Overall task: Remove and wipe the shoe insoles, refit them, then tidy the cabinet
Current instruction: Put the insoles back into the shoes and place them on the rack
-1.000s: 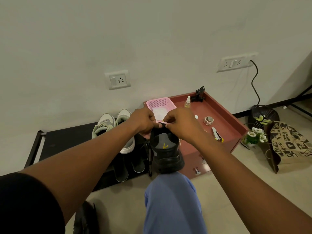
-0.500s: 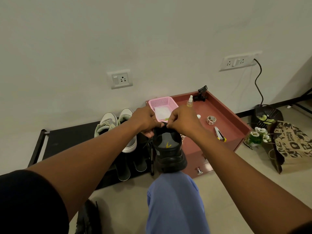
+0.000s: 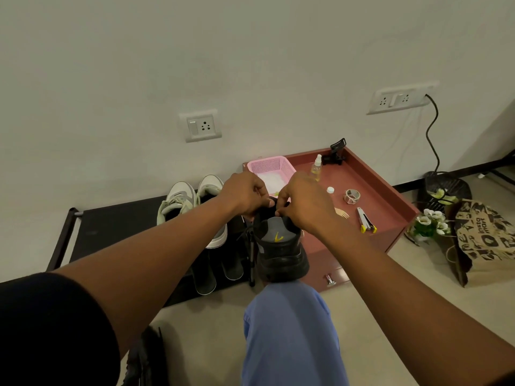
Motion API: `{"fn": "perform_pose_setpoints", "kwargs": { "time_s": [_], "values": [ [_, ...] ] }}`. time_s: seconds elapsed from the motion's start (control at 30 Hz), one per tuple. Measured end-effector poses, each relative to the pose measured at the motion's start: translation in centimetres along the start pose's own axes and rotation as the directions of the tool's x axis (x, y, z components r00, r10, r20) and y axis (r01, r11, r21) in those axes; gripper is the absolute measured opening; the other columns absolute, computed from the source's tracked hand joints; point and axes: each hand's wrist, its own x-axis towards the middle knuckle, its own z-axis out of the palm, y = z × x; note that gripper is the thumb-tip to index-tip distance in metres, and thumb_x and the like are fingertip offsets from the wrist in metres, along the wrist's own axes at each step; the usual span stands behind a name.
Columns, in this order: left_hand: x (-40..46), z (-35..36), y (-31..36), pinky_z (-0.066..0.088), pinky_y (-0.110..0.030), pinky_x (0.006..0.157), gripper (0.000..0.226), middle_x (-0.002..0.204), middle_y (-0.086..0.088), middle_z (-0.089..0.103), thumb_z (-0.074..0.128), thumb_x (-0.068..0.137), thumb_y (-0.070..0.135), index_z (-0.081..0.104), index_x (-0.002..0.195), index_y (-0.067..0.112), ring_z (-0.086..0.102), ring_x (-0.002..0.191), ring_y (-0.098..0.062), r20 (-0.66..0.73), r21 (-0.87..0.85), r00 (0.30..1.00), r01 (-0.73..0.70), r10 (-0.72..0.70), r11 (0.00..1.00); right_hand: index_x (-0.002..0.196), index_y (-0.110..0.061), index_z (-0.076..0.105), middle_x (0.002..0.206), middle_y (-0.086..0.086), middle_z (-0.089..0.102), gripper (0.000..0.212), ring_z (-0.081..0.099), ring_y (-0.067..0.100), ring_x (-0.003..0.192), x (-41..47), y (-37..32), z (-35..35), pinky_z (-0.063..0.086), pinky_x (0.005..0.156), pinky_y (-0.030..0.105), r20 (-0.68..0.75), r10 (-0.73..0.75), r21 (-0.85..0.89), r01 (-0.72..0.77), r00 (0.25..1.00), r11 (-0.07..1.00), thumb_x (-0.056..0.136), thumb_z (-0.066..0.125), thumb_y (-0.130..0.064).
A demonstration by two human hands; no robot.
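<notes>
A black shoe (image 3: 281, 247) stands heel-down on the person's blue-clad knee (image 3: 289, 324), its sole facing the camera and a small yellow mark on the grey patch near its top. Both hands meet at the upper end of the shoe: the left hand (image 3: 245, 195) has its fingers curled onto the dark edge there, and the right hand (image 3: 302, 203) pinches the same edge from the other side. What exactly the fingertips grip, whether lace, tongue or collar, is hidden behind the knuckles, and the insole cannot be seen from this angle. Behind the left forearm, 2 pale green-and-white sneakers (image 3: 192, 201) sit side by side on a low black shoe rack (image 3: 117, 227); darker footwear on the tier below is partly covered by the arm and hard to make out. To the right stands a reddish-brown cabinet (image 3: 390, 207) with a raised rim, its drawer knob (image 3: 330, 280) showing below the shoe. On its top lie a pink basket (image 3: 271, 166) holding something white, a small spray bottle (image 3: 316, 168), a black clip-like object (image 3: 335, 154) in the far corner, a white cap (image 3: 330, 190), a roll of tape (image 3: 352, 195), a yellow-tipped cutter (image 3: 365, 221) and a wooden fork (image 3: 342, 212) half hidden by the right wrist. On the floor beyond stand white flowers (image 3: 430, 222), a printed paper bag (image 3: 487, 240) cut off by the frame edge, and a black basket (image 3: 447, 188).
</notes>
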Motion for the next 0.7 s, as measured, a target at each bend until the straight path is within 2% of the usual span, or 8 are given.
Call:
{"fn": "perform_pose_setpoints", "kwargs": {
  "time_s": [0.1, 0.2, 0.27, 0.33, 0.43, 0.53, 0.63, 0.7],
  "values": [
    [0.0, -0.4, -0.1, 0.066, -0.037, 0.069, 0.009, 0.076, -0.010, 0.077, 0.086, 0.084, 0.017, 0.079, 0.088, 0.012, 0.076, 0.060, -0.028, 0.020, -0.023, 0.999, 0.038, -0.037, 0.999, 0.081, -0.026, 0.082, 0.096, -0.002, 0.058, 0.003, 0.055, 0.017, 0.089, 0.2, -0.3, -0.7, 0.043, 0.068, 0.031, -0.015, -0.140, -0.028, 0.139, 0.990, 0.990, 0.081, 0.084, -0.028],
    [-0.1, -0.8, 0.1, 0.066, -0.037, 0.067, 0.011, 0.074, -0.013, 0.077, 0.078, 0.083, 0.000, 0.080, 0.090, 0.009, 0.077, 0.063, -0.030, 0.044, -0.003, 0.997, 0.065, -0.065, 0.998, 0.086, -0.018, 0.083, 0.081, -0.007, 0.073, 0.001, 0.062, -0.003, 0.072, 0.3, -1.2, -1.6, 0.043, 0.063, 0.013, 0.211, -0.212, 0.305, 0.141, 0.954, 0.942, 0.085, 0.082, -0.019],
    [-0.2, -1.0, 0.2, 0.065, -0.036, 0.061, 0.016, 0.076, -0.011, 0.077, 0.077, 0.079, -0.005, 0.080, 0.089, 0.008, 0.077, 0.065, -0.030, 0.050, 0.027, 0.997, 0.065, -0.066, 0.998, 0.091, -0.013, 0.082, 0.079, -0.009, 0.073, 0.008, 0.060, -0.008, 0.064, 0.3, -2.0, -1.5, 0.042, 0.060, 0.006, 0.349, -0.225, 0.397, 0.074, 0.910, 0.915, 0.091, 0.077, -0.019],
    [0.0, -1.1, 0.0, 0.062, -0.032, 0.053, 0.019, 0.072, -0.007, 0.076, 0.077, 0.077, -0.009, 0.080, 0.087, 0.007, 0.076, 0.062, -0.028, 0.060, 0.028, 0.994, 0.090, -0.091, 0.996, 0.095, -0.008, 0.080, 0.077, -0.010, 0.069, 0.015, 0.058, -0.006, 0.061, 0.4, -2.5, -1.4, 0.041, 0.060, 0.010, 0.427, -0.226, 0.408, 0.037, 0.876, 0.912, 0.096, 0.069, -0.018],
    [0.0, -1.3, -0.3, 0.051, -0.020, 0.044, 0.021, 0.065, 0.002, 0.072, 0.075, 0.077, -0.007, 0.082, 0.088, 0.010, 0.070, 0.060, -0.018, 0.045, 0.071, 0.995, 0.084, -0.087, 0.994, 0.097, -0.009, 0.078, 0.087, -0.011, 0.072, 0.013, 0.066, 0.008, 0.087, 0.4, -3.0, -1.6, 0.050, 0.079, 0.022, 0.472, -0.230, 0.415, 0.016, 0.851, 0.910, 0.097, 0.068, -0.017],
    [0.2, -1.2, -0.1, 0.048, -0.020, 0.049, 0.019, 0.075, 0.002, 0.073, 0.074, 0.080, -0.002, 0.082, 0.090, 0.012, 0.068, 0.069, -0.017, 0.063, 0.134, 0.998, 0.020, -0.029, 0.991, 0.098, -0.017, 0.080, 0.099, -0.013, 0.073, 0.019, 0.065, 0.009, 0.100, 0.1, -2.9, -2.1, 0.051, 0.094, 0.027, 0.535, -0.264, 0.433, 0.008, 0.803, 0.902, 0.101, 0.062, -0.022],
    [0.5, -0.8, 0.6, 0.043, -0.023, 0.061, 0.023, 0.092, -0.003, 0.075, 0.066, 0.087, 0.002, 0.082, 0.093, 0.017, 0.061, 0.077, -0.018, 0.043, 0.255, 0.997, -0.073, 0.064, 0.964, 0.106, -0.027, 0.081, 0.098, -0.021, 0.075, 0.025, 0.066, 0.000, 0.099, -0.4, -3.4, -2.8, 0.050, 0.098, 0.022, 0.628, -0.285, 0.419, -0.007, 0.724, 0.908, 0.104, 0.057, -0.034],
    [0.6, -0.5, 1.1, 0.043, -0.027, 0.067, 0.027, 0.095, -0.006, 0.075, 0.060, 0.087, -0.002, 0.082, 0.091, 0.013, 0.060, 0.080, -0.021, 0.051, 0.297, 0.994, -0.106, 0.096, 0.949, 0.102, -0.034, 0.082, 0.104, -0.012, 0.075, 0.028, 0.066, 0.011, 0.105, -0.3, -3.9, -2.5, 0.050, 0.100, 0.031, 0.635, -0.239, 0.316, 0.035, 0.735, 0.948, 0.102, 0.057, -0.046]
  ]
}}
